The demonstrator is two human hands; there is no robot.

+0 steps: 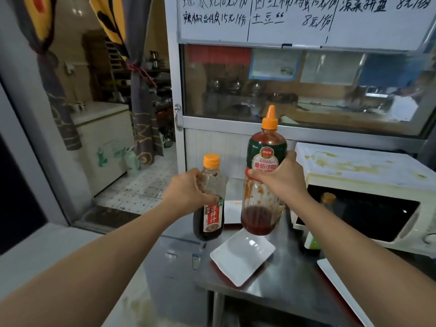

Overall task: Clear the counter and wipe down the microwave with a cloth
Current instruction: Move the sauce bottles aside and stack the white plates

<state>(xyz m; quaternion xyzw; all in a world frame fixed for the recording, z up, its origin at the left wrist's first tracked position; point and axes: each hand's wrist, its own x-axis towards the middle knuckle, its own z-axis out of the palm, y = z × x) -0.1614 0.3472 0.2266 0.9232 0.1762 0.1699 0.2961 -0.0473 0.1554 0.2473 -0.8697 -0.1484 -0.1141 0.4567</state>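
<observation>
My left hand grips a dark sauce bottle with an orange cap and a red label, held above the counter's left end. My right hand grips a tall ketchup bottle with an orange nozzle cap, nearly empty, lifted above the steel counter. A white microwave with a stained top and a dark door stands at the right. No cloth is visible.
A white rectangular dish lies on the counter below the bottles, over something red. Another white tray edge shows at the lower right. A window frame and menu whiteboard rise behind. An open doorway with a curtain lies to the left.
</observation>
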